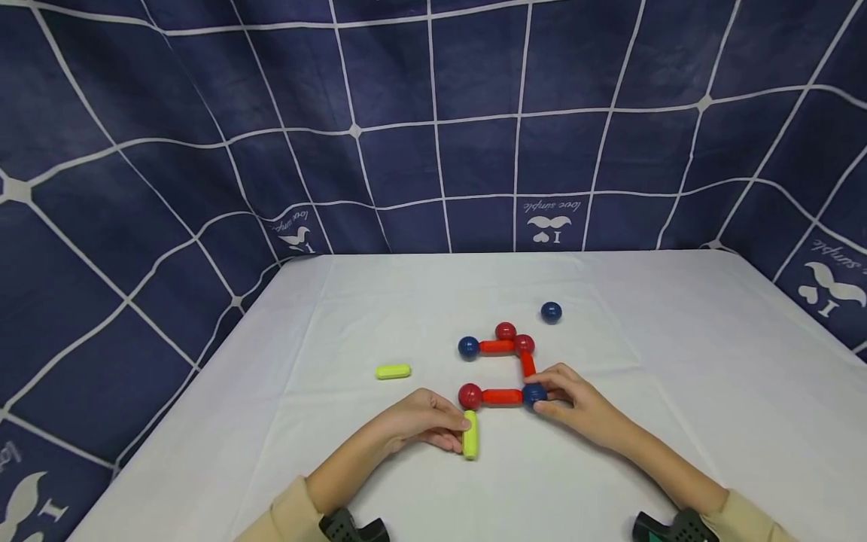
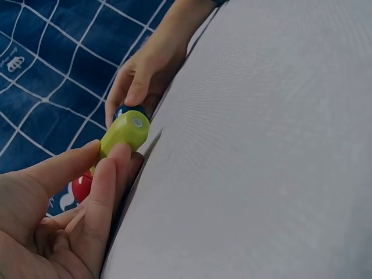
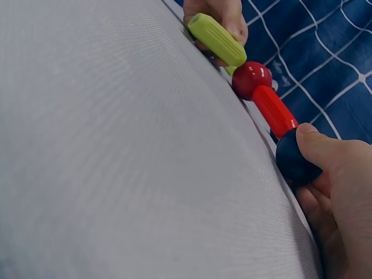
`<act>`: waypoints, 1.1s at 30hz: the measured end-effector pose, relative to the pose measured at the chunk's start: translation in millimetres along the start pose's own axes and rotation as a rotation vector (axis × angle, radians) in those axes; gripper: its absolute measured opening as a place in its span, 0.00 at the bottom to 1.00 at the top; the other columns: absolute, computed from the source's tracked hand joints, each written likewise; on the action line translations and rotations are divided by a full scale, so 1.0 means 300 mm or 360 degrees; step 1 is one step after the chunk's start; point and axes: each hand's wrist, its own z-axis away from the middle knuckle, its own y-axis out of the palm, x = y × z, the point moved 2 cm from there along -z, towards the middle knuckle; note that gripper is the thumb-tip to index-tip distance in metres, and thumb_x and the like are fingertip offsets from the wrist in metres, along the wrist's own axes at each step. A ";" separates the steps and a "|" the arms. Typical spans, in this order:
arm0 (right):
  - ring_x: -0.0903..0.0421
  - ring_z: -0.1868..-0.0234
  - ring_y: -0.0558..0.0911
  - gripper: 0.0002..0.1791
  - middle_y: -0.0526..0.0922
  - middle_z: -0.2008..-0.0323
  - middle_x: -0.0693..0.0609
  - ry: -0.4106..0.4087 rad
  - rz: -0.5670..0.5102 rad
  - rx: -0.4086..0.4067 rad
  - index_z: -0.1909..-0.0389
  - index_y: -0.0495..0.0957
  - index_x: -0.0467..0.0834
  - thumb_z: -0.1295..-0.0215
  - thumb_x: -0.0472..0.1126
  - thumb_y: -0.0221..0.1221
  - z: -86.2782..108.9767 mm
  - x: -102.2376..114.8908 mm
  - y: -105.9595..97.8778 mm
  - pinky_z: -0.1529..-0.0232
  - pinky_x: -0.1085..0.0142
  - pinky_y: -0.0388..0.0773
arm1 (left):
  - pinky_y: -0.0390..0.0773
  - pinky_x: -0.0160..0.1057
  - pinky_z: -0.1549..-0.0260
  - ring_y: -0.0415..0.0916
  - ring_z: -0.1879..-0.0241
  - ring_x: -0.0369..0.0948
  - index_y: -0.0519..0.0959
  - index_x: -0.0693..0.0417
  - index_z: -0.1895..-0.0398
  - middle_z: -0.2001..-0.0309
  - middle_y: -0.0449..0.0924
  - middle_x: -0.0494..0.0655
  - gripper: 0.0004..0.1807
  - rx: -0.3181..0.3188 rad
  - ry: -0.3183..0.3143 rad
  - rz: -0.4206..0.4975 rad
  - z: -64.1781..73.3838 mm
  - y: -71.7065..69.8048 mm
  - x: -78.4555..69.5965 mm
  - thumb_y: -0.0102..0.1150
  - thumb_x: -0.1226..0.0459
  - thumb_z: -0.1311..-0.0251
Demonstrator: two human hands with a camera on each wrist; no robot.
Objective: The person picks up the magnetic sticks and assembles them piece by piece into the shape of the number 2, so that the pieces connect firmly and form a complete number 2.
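Note:
My left hand pinches a yellow-green ribbed rod between thumb and fingers. The rod's far end meets a red ball; in the right wrist view, the rod appears to touch that ball. A red rod joins this ball to a blue ball, which my right hand grips with thumb and fingers. From the blue ball another red rod leads to a red ball. The left wrist view shows a pale round end on the yellow-green rod.
Beyond my hands, the chain continues with a red rod, a blue end ball and another red ball. A loose blue ball and a yellow-green rod lie on the white tablecloth. A navy checked curtain surrounds the table.

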 end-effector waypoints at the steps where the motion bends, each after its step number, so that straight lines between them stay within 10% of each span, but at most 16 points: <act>1: 0.67 0.57 0.73 0.18 0.71 0.56 0.53 -0.0004 0.0006 0.0000 0.49 0.75 0.48 0.40 0.47 0.58 -0.002 0.000 0.000 0.51 0.75 0.72 | 0.77 0.27 0.77 0.79 0.80 0.33 0.80 0.67 0.63 0.78 0.82 0.46 0.12 -0.0009 0.0005 -0.0002 0.000 -0.001 -0.002 0.61 0.65 0.47; 22: 0.65 0.57 0.73 0.18 0.71 0.56 0.53 0.0027 0.0024 0.0003 0.50 0.75 0.48 0.41 0.47 0.59 -0.017 0.001 -0.011 0.52 0.75 0.73 | 0.76 0.27 0.81 0.78 0.83 0.33 0.79 0.65 0.68 0.81 0.80 0.44 0.12 -0.0055 0.0118 -0.0099 -0.028 -0.005 -0.009 0.62 0.63 0.47; 27: 0.64 0.57 0.73 0.18 0.71 0.55 0.52 0.0067 -0.0009 0.0026 0.50 0.75 0.49 0.41 0.48 0.58 -0.005 -0.003 -0.010 0.52 0.75 0.72 | 0.73 0.26 0.85 0.75 0.87 0.33 0.77 0.61 0.74 0.85 0.77 0.43 0.14 -0.0002 0.0170 -0.0290 -0.031 -0.008 -0.018 0.61 0.58 0.47; 33: 0.65 0.56 0.73 0.19 0.71 0.54 0.51 0.0083 -0.0047 0.0041 0.50 0.75 0.50 0.41 0.49 0.58 0.004 -0.003 -0.007 0.52 0.76 0.72 | 0.64 0.28 0.87 0.64 0.89 0.35 0.71 0.54 0.79 0.88 0.68 0.41 0.20 -0.0280 0.0306 -0.0805 -0.046 -0.021 -0.043 0.63 0.49 0.51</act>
